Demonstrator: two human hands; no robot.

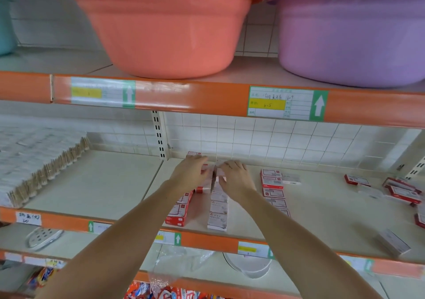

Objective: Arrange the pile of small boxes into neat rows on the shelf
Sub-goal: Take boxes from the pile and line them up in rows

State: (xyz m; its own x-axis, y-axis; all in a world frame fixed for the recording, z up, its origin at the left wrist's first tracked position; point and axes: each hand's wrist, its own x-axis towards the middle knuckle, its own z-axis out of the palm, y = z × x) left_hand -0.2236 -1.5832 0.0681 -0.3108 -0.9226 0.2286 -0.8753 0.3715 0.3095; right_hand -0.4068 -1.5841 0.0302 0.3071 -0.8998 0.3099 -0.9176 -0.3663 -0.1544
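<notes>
Both hands reach to the back of the middle shelf, close to the tiled wall. The left hand lies with curled fingers on the far boxes of the left row, a line of red and white small boxes that runs from the wall toward the shelf edge. The right hand pinches a small box at the far end of the middle row, thumb on the near side and fingers over the top. The two hands are just beside each other, with the boxes between and under them. A third row stands to the right, apart from the hands. Loose boxes lie scattered at the right end of the shelf, well apart from both hands. Above stand an orange basin and a purple basin.
</notes>
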